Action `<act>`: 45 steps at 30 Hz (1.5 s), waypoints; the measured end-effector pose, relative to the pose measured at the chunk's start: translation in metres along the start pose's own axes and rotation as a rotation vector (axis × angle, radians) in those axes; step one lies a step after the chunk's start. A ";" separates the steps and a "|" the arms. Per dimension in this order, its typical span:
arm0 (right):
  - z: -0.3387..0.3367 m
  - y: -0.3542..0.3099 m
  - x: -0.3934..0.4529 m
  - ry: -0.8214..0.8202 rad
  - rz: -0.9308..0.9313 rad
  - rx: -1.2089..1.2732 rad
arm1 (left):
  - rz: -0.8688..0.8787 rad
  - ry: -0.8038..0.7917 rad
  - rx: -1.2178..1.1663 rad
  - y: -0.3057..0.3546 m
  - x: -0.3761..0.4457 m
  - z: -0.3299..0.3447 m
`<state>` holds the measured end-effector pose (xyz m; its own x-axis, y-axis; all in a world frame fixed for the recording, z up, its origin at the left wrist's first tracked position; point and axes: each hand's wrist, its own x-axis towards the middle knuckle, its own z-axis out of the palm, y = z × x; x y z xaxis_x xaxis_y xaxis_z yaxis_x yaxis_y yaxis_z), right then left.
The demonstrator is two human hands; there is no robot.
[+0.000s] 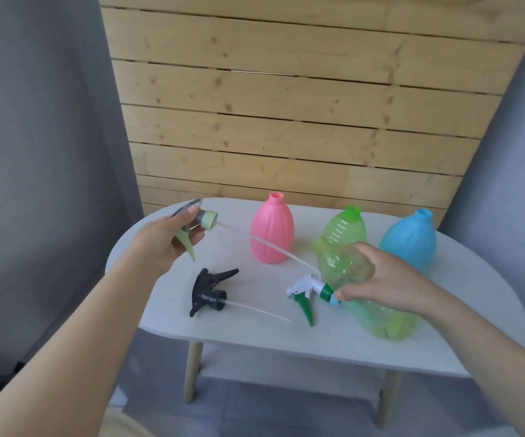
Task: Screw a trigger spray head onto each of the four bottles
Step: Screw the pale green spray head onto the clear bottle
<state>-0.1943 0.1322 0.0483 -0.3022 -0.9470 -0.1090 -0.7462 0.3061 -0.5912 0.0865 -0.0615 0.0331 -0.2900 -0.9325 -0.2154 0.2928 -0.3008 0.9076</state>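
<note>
My left hand (173, 244) grips a pale green and grey spray head (203, 220) above the table's left end. Its long white dip tube (274, 247) slants right, ending at the side of a clear green bottle (346, 263). My right hand (384, 282) holds that bottle tilted over the table (255, 335). A pink bottle (272, 230), a second green bottle (344, 227) and a blue bottle (409, 239) stand open-necked at the back. On the tabletop lie a black spray head (209, 291) and a white and green spray head (305, 294).
The table is a small white oval on light wooden legs (193, 370), with a lower shelf under it. A wooden slat wall (286, 105) rises right behind the bottles, with grey walls on both sides. A small blue piece (334, 300) shows beside the white head's green collar.
</note>
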 end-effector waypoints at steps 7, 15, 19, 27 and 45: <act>-0.017 0.022 -0.002 0.043 0.019 -0.128 | 0.034 -0.021 -0.078 0.000 0.000 0.002; -0.016 0.029 -0.004 0.088 -0.029 -0.232 | 0.056 -0.051 -0.094 -0.006 0.001 0.009; -0.011 0.027 -0.004 0.069 -0.050 -0.230 | 0.059 -0.056 -0.077 -0.006 -0.001 0.013; -0.006 0.025 -0.004 0.070 -0.052 -0.222 | 0.069 -0.104 0.004 -0.010 -0.003 0.018; 0.011 0.002 0.008 0.131 -0.142 -0.314 | 0.033 -0.344 0.163 -0.057 -0.039 0.090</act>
<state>-0.1918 0.1244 0.0371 -0.2407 -0.9680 0.0714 -0.9256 0.2068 -0.3169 -0.0006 0.0100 0.0221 -0.5801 -0.8109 -0.0768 0.1666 -0.2104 0.9633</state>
